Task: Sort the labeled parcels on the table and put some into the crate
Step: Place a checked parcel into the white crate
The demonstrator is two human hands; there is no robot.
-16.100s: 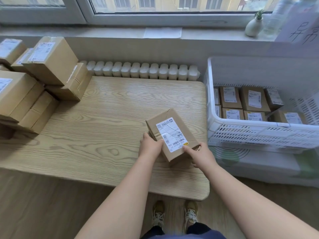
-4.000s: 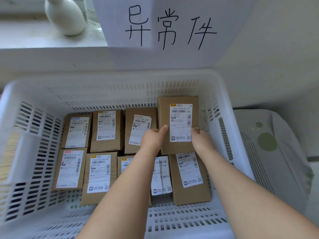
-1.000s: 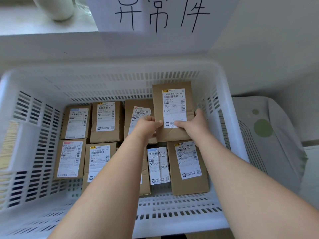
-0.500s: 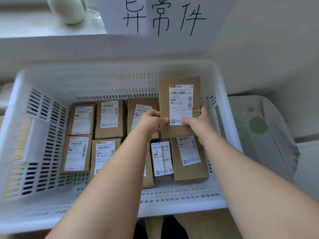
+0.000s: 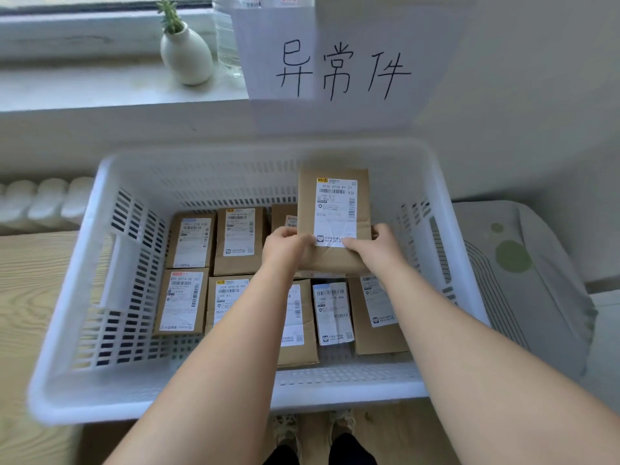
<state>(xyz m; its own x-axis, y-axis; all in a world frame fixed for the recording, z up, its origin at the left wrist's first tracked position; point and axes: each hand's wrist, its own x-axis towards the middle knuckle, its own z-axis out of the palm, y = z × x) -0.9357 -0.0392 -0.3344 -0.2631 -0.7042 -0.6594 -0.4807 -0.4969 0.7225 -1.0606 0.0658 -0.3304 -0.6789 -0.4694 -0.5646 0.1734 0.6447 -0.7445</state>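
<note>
Both my hands hold a brown cardboard parcel (image 5: 332, 209) with a white label, raised and tilted up over the back right part of the white plastic crate (image 5: 84, 330). My left hand (image 5: 285, 250) grips its lower left edge and my right hand (image 5: 375, 246) grips its lower right edge, thumb on the label. Several labeled brown parcels lie flat in the crate, among them one at the back left (image 5: 191, 241) and one at the front left (image 5: 181, 302).
A paper sign with handwritten characters (image 5: 339, 72) hangs behind the crate. A white vase with a small plant (image 5: 186, 55) stands on the windowsill. The wooden table's edge (image 5: 27, 297) shows at left, a radiator (image 5: 43, 203) behind it. A white cushion with green dots (image 5: 516, 273) lies at right.
The parcel is still in both hands and sits a little higher over the crate's back right. My view has pulled back and tilted up, showing more windowsill and table.
</note>
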